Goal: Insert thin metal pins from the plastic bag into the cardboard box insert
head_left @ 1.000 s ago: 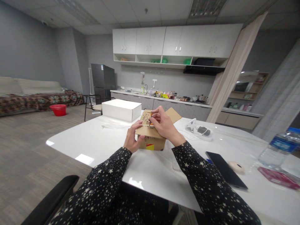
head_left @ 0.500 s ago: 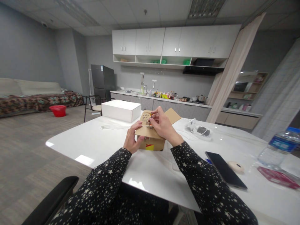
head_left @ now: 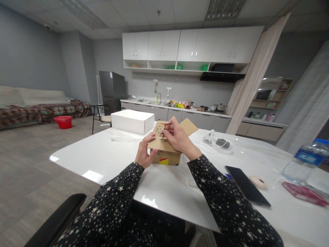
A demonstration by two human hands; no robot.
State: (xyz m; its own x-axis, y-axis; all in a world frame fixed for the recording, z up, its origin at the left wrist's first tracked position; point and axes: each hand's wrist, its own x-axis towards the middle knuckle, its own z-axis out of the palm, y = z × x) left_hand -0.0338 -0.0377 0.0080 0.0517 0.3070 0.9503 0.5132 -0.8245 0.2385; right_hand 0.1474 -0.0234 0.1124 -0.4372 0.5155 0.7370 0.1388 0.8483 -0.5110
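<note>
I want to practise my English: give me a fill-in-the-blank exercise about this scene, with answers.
The left hand and the right hand are on a small box made of brown ____.
Behind it on the table lies a closed box whose colour is ____.
The black phone lies to the ____ of the right hand.
The basin on the floor is ____.
Missing words: cardboard; white; right; red.
</note>
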